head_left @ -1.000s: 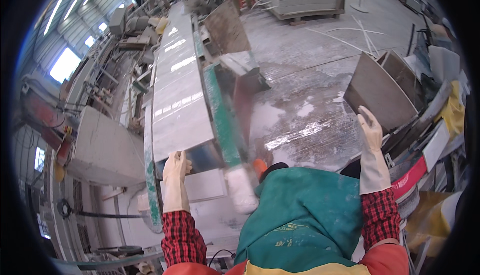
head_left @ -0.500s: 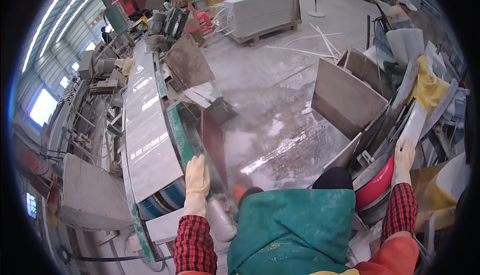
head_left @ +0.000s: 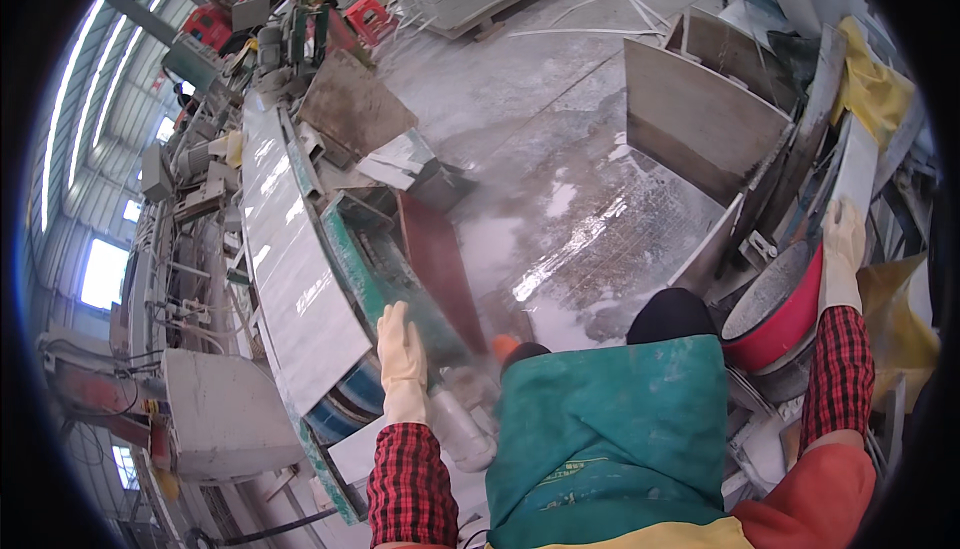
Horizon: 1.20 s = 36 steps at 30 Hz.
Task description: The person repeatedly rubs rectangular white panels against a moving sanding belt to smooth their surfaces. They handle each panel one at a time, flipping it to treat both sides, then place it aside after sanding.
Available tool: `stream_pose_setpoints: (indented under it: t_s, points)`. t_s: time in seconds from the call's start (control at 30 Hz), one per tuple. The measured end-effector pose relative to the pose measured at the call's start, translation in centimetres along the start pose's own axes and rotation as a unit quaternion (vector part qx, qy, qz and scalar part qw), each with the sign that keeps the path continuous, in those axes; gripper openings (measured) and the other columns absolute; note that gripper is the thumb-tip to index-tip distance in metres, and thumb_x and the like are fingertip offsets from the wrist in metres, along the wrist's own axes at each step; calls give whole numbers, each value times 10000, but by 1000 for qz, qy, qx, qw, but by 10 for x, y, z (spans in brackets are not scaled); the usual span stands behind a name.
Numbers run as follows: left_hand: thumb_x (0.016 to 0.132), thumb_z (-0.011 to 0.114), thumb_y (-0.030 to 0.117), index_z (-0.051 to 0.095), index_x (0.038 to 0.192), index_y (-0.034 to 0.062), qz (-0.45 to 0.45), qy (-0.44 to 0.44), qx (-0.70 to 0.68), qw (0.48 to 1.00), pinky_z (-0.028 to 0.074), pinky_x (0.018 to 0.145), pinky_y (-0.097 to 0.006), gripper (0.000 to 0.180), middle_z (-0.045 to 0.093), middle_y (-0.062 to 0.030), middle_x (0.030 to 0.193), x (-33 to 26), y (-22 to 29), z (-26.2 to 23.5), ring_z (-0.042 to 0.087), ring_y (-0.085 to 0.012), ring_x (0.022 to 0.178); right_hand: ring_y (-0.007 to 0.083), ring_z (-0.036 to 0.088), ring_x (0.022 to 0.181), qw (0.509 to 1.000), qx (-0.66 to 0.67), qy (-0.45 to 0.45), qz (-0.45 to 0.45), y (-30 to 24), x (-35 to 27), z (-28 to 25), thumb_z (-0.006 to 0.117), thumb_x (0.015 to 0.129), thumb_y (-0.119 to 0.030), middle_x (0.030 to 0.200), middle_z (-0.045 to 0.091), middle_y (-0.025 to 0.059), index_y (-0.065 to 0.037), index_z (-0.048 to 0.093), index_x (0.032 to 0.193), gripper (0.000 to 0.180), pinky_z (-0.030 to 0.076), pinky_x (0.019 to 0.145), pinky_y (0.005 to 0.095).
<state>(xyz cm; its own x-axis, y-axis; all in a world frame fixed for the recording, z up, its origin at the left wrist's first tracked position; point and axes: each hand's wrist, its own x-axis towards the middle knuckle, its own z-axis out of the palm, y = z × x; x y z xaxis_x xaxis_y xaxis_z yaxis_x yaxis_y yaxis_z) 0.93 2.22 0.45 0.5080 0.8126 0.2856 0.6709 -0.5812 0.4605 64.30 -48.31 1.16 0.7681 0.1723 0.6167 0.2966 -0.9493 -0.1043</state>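
A single head-worn fisheye view looks steeply down from above the person's chest, facing forward over a green apron (head_left: 600, 429). Both forearms enter from the lower edge. The left hand (head_left: 402, 361) and the right hand (head_left: 842, 249) appear close to the lens. The wet floor (head_left: 560, 149) recedes toward the upper edge. Straight lines bend near the dark circular rim.
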Motion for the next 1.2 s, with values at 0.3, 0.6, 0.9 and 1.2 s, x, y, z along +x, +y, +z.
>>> stream_pose_setpoints:
  t_s: [0.3,0.6,0.9,1.2]
  points:
    - [983,561,9,570,1344,33,-4,6,19,1000,318,1189,-415,363,626,-162,1352,0,6,3,450,-349,1408,399,611,1140,999,24,3,-38,1,-3,-3,536,997,-325,1214,661,209,-35,639,1259,404,471,998,461]
    - [973,564,49,582,1351,56,-19,2,-1,1000,333,1180,-451,379,517,-263,1455,-2,7,2,432,-421,1403,391,603,1167,999,8,-14,-37,-4,-10,-11,540,991,-313,1242,659,207,-27,639,1264,408,459,1024,460]
    - [966,583,10,584,1309,30,4,22,-5,1000,366,1141,-414,344,628,-171,1325,-1,6,5,491,-362,1345,388,586,1200,999,12,-18,-36,-4,-18,-13,536,990,-310,1274,644,213,-27,631,1282,417,447,1046,457]
    - [953,589,11,584,1290,30,33,41,6,999,403,1089,-416,338,640,-175,1267,-1,7,3,538,-374,1251,394,598,1176,999,17,-11,-38,-19,-26,-27,538,989,-308,1251,653,211,-28,636,1266,405,455,1026,465]
